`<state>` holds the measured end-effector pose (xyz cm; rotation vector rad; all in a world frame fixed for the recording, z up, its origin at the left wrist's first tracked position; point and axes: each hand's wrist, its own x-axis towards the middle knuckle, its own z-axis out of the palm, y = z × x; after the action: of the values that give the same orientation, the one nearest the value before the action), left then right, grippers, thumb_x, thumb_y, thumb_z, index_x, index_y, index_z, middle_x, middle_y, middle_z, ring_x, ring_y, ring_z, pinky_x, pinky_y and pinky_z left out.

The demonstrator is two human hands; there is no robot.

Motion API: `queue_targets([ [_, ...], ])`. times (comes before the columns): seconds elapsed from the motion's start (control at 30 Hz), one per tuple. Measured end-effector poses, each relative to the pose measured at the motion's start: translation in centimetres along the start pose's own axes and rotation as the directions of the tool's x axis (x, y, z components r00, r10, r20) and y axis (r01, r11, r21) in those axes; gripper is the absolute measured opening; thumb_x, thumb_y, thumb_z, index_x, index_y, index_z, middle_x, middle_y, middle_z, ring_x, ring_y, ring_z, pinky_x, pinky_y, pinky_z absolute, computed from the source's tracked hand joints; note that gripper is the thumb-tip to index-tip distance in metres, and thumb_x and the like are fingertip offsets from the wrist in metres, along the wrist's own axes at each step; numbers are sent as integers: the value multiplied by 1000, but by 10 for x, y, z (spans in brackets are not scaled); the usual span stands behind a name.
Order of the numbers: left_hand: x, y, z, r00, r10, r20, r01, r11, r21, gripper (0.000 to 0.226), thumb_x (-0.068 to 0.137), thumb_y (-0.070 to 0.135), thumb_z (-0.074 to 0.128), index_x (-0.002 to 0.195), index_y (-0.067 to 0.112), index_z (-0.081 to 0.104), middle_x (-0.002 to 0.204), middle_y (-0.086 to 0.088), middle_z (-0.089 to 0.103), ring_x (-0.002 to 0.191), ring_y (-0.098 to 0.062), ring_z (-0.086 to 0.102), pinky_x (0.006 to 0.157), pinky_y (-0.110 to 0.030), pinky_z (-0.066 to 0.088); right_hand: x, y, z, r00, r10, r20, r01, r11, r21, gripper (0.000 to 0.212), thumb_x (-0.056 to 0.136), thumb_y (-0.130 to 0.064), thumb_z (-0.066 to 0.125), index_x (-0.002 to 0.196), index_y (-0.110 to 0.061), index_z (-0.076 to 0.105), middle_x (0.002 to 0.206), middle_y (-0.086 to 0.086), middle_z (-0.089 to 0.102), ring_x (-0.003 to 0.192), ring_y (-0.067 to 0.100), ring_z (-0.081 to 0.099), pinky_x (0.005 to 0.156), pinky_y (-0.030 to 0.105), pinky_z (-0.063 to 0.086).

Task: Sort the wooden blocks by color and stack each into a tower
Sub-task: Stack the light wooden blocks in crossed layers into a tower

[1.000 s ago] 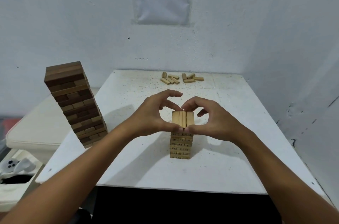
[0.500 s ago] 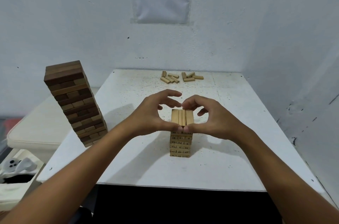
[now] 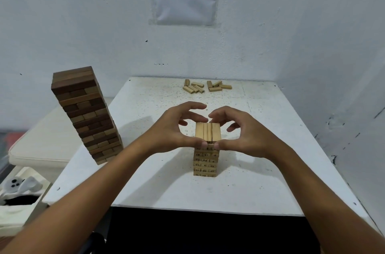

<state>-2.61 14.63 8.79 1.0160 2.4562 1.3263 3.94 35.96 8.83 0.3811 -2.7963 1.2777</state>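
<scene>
both hands, left hand (image 3: 173, 128) and right hand (image 3: 245, 133), cup the top layer of the light tower (image 3: 206, 149) mid-tabletop (image 3: 145, 181), each grip curled on its ends, likely squaring it; loose blocks (image 3: 206, 87) wait near the wall.

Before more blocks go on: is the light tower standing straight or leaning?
Upright. The light tower shows vertical sides and a flush top layer, with the left hand and right hand gripping its top. Its far side is hidden.

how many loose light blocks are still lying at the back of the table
9, as far as I can tell: five loose blocks in the left cluster, four in the right. Overlaps may hide another.
</scene>
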Motion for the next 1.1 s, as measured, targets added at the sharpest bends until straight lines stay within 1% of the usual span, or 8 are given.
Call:
queue_targets([
  [0.17,1,-1,1,1000,-3,-11,2,1000,-3,84,54,49,83,130,31,51,107,19,71,112,6,58,88,-20,44,0,2,-1,1000,6,-5,-6,1000,11,60,66,-39,78,120,-38,54,115,-16,62,110,0,54,85,23,47],
  [0.33,1,-2,2,1000,2,-20,-3,1000,-15,79,57,38,85,129,30,52,105,19,72,111,5,59,89,-22,45,0,3,0,1000,3,-15,-2,1000,8,58,71,-27,86,119,-37,54,113,-17,62,108,-1,55,86,23,48],
  [0.47,1,-3,1,1000,12,-23,-12,1000,-22,78,58,33,86,129,28,54,105,17,72,111,4,60,91,-24,45,1,3,0,1000,2,-20,-2,1000,16,59,69,-30,86,117,-41,53,111,-19,62,105,-4,54,83,19,46],
  [0.63,1,-3,2,1000,23,-19,-23,1000,-18,76,59,35,85,128,29,54,107,16,72,111,4,59,91,-24,46,1,3,-1,1000,12,-27,-12,999,31,64,64,-35,88,118,-41,54,112,-18,63,106,-3,55,83,19,45],
  [0.77,0,-2,1,1000,30,-8,-30,999,-29,79,55,47,83,127,32,54,112,13,71,113,3,59,93,-26,47,1,4,-2,1000,12,-18,-11,1000,25,66,65,-32,89,121,-39,54,114,-15,63,108,0,56,86,23,47],
  [0.83,-1,-2,1,999,40,-11,-40,998,-38,75,57,50,81,125,34,55,113,12,70,113,2,60,94,-28,47,0,4,-2,1000,8,-9,-8,1000,24,65,64,-38,87,120,-40,55,114,-17,63,107,-1,56,85,22,47],
  [1.0,6,0,-3,997,38,-67,-44,995,-87,59,69,56,70,122,32,60,111,12,71,111,-2,62,94,-30,49,3,0,-6,999,2,-47,2,997,82,47,71,-51,71,114,-38,59,111,-18,65,104,0,59,85,25,51],
  [1.1,20,0,-9,994,21,-108,-34,992,-119,47,82,51,66,121,26,63,111,10,71,108,-2,63,90,-23,51,14,1,-12,995,22,-101,-9,991,132,37,77,-51,68,110,-33,63,109,-16,66,100,1,62,84,26,52],
])
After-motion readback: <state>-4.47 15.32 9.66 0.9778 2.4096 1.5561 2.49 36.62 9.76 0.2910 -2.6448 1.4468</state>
